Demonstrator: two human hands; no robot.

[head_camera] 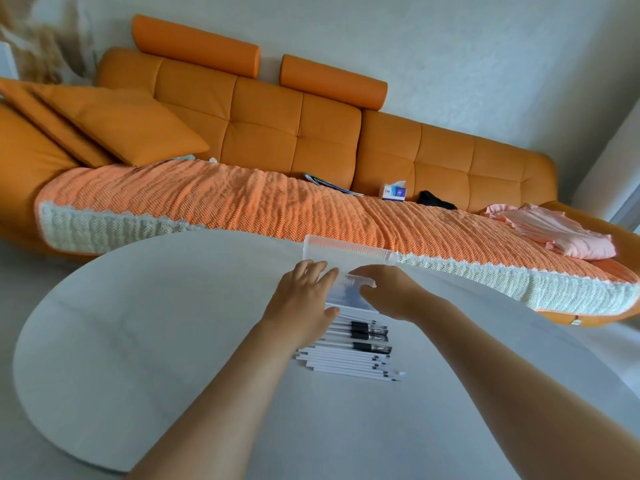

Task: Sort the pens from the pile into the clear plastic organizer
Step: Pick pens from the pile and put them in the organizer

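A pile of several white pens with black tips and clips (349, 355) lies on the white oval table (138, 323), just in front of my hands. Beyond it stands the clear plastic organizer (346, 252), its lid raised at the far table edge. My left hand (304, 299) rests against the organizer's left side, fingers spread, thumb over the pens. My right hand (391, 292) lies on the organizer's right front part, its fingers curled over the near rim. The organizer's inside is mostly hidden by my hands.
An orange sofa (311, 133) with an orange-and-white knitted throw (207, 199) runs behind the table. On it lie a tissue box (393, 192), a dark item (434, 199) and folded pink cloth (554, 233).
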